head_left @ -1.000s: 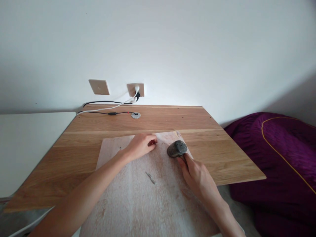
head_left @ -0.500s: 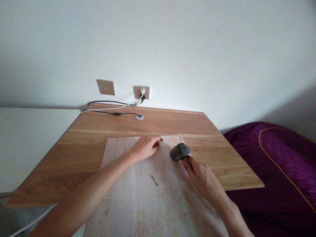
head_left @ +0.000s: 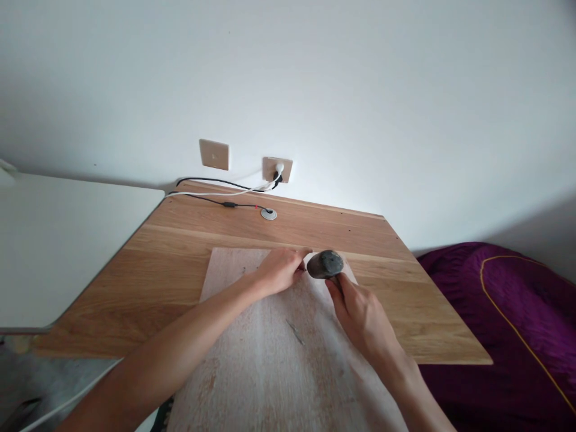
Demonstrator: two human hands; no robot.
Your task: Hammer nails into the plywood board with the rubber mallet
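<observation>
My right hand (head_left: 360, 303) is wrapped around the handle of a rubber mallet (head_left: 326, 264) with a dark, cylindrical head. The mallet head is held above the far right part of a whitish wooden board (head_left: 252, 360), close to my left fingertips. My left hand (head_left: 283, 268) is closed in a pinch near the board's far edge, and the small dark tip of what looks like a nail shows at its fingers; most of it is hidden. Several thin silvery nails (head_left: 295, 332) lie together on the middle of the board.
Under the board is a wooden tabletop (head_left: 144, 264) against a white wall. Black and white cables (head_left: 207, 193) run along its back to a wall socket (head_left: 270, 169). At left is a white table (head_left: 81, 252); purple fabric (head_left: 468, 300) covers something at right.
The view has shifted, so the tabletop sits differently in the picture. The mallet head has come nearer to my left fingers. Both hands keep their grips, and the nails still lie on the board.
</observation>
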